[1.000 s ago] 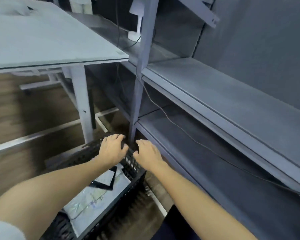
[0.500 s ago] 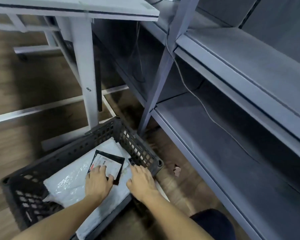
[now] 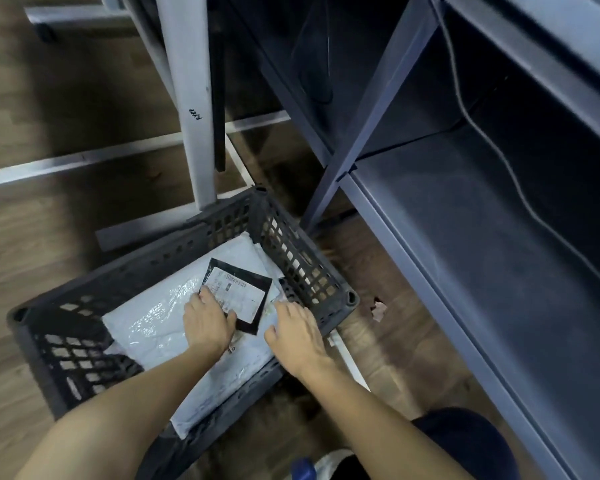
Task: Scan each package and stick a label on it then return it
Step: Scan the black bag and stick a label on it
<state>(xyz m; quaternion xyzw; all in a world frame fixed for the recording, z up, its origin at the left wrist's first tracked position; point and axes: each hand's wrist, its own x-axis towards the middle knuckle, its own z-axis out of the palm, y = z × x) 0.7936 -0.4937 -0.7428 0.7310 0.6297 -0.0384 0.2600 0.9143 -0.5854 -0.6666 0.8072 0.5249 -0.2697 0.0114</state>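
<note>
A: Now both hands are down inside the black crate [image 3: 312, 268], where a second ago they gripped its far rim. So the crate has been set in place on the floor, and picking a package comes next, I'd judge.

B: Which package?

A: The small black package [image 3: 246, 296] with the white printed label, lying on top of the large white mailers [image 3: 153, 323] toward the crate's right corner. The left hand [image 3: 207, 323] lies on its near-left edge, fingers fairly flat over it. I cannot tell whether the thumb has hooked under it yet.

B: And the other hand?

A: The right hand [image 3: 297, 336] lies flat and relaxed on a white mailer just beside the crate's right wall, grasping nothing that I can see.

B: Room to lift out?

A: Straight up is free. The right wall stands close to the right hand, and the grey shelving [image 3: 465, 254] runs along the crate's right side, its upright post near the far corner. The white table leg [image 3: 194, 109] stands just behind the far wall. Toward the person looks the easiest way out.
</note>
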